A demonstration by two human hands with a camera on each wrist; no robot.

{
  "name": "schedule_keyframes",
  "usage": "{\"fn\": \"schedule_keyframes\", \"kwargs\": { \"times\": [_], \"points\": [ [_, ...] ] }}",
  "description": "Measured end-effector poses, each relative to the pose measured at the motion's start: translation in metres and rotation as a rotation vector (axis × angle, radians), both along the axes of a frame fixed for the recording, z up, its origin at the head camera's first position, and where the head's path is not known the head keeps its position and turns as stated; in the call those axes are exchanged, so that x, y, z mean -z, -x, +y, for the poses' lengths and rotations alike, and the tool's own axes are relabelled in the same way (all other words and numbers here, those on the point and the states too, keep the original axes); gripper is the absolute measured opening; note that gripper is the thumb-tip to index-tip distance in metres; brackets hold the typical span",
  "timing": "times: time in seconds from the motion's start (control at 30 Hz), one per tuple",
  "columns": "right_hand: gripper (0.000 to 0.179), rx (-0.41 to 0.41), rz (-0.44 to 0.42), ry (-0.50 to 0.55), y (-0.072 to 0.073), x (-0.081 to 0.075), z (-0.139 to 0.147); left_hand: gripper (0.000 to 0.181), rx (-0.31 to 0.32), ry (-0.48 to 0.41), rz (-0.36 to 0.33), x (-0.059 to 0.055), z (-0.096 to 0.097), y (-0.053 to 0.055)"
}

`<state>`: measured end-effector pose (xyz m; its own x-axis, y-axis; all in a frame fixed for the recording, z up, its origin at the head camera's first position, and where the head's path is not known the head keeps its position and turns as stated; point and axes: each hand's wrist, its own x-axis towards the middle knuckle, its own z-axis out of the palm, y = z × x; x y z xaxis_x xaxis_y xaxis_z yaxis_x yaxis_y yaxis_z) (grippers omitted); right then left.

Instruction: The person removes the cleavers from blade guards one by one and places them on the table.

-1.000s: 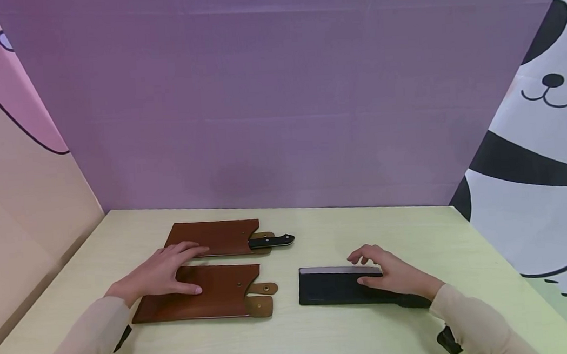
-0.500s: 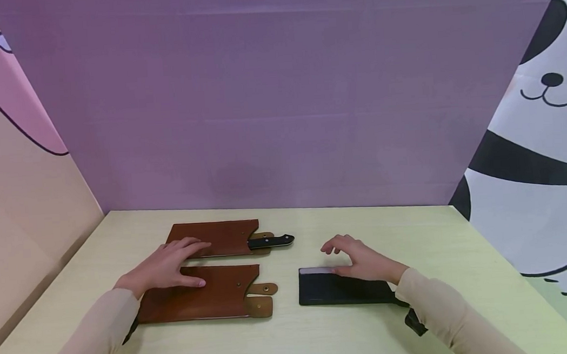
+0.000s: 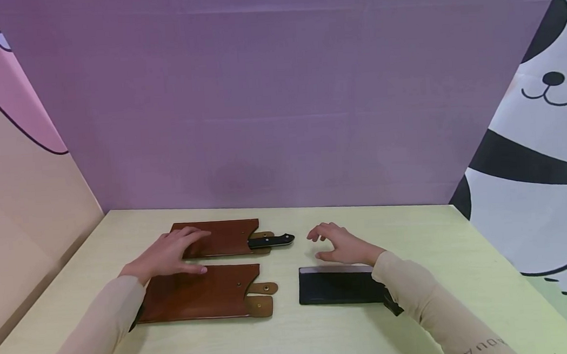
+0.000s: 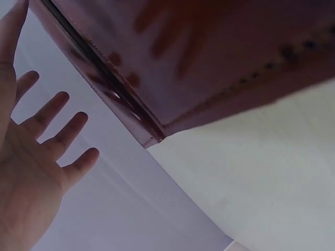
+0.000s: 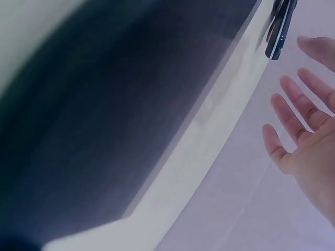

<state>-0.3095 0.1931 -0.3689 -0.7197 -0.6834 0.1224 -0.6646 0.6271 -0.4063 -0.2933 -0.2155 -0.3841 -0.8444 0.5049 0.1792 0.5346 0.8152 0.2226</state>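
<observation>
My left hand (image 3: 166, 254) hovers over two brown leather knife sheaths, fingers spread and holding nothing. The far sheath (image 3: 228, 237) carries a knife whose black riveted handle (image 3: 276, 241) sticks out to the right. No handle shows at the mouth of the near sheath (image 3: 200, 296), and its strap lies unfastened. My right hand (image 3: 343, 246), its fingers loosely bent around nothing, is in the air just beyond a black cleaver (image 3: 336, 287). The cleaver lies flat with its pale edge away from me; my forearm hides most of its handle. In the right wrist view, the fingers (image 5: 288, 112) are apart from the blade.
Everything lies on a pale wooden table (image 3: 293, 339). A purple cloth backdrop (image 3: 279, 101) rises behind its far edge. Printed cartoon panels, including a panda (image 3: 549, 144), flank the table on both sides.
My right hand has moved left and away from me, off from above the cleaver to beyond its edge. My left hand has shifted slightly forward. The sheaths, knife and cleaver have stayed put.
</observation>
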Motion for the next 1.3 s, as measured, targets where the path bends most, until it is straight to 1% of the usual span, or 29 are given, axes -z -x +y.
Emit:
{"fn": "schedule_keyframes", "kwargs": {
  "times": [0.2,0.5,0.7,0.87,1.1,1.3],
  "points": [
    [0.037,0.032,-0.015,-0.044,0.010,-0.001,-0.013,0.081,-0.040,0.007,-0.013,-0.004,0.003,0.005],
    [0.039,0.067,-0.057,-0.063,0.021,0.001,-0.032,0.079,-0.075,0.016,-0.016,-0.007,0.007,0.011],
    [0.038,0.057,-0.018,-0.060,0.030,0.005,-0.042,0.080,-0.083,0.005,-0.035,-0.007,0.008,0.018],
    [0.040,0.074,-0.017,-0.048,0.033,0.006,-0.052,0.081,-0.099,-0.012,-0.062,-0.009,0.012,0.024],
    [0.041,0.086,-0.022,-0.060,0.040,0.012,-0.062,0.082,-0.116,-0.027,-0.098,-0.008,0.016,0.029],
    [0.039,0.081,-0.022,-0.078,0.045,0.019,-0.068,0.085,-0.123,-0.051,-0.132,-0.003,0.017,0.033]
  ]
}}
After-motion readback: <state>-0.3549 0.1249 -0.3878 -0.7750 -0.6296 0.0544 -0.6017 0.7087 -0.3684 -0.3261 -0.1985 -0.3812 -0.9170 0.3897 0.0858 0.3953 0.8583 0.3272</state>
